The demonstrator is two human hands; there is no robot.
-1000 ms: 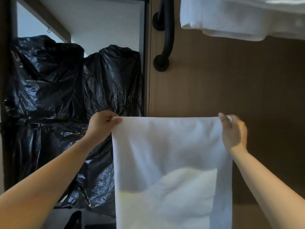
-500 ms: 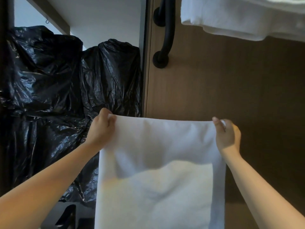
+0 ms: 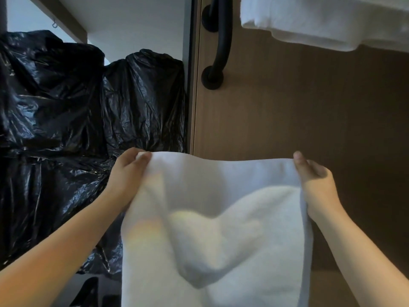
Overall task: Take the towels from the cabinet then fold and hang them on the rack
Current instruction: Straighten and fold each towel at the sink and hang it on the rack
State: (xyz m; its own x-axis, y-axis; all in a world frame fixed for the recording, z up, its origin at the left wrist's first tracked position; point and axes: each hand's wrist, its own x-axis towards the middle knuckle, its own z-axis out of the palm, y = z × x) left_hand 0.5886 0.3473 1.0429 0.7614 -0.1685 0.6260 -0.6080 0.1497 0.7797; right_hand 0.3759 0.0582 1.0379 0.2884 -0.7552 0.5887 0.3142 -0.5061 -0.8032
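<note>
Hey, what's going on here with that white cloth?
A person is holding a towel up in front of them. The left hand pinches one top corner and the right hand the other, so it hangs spread out, probably ready for folding. A second towel shows at the top right, above a wooden door with a black handle. Black plastic bags are piled on the left.

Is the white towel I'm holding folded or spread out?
Spread out: the towel hangs open, its top corners held apart by the left hand and right hand.
</note>
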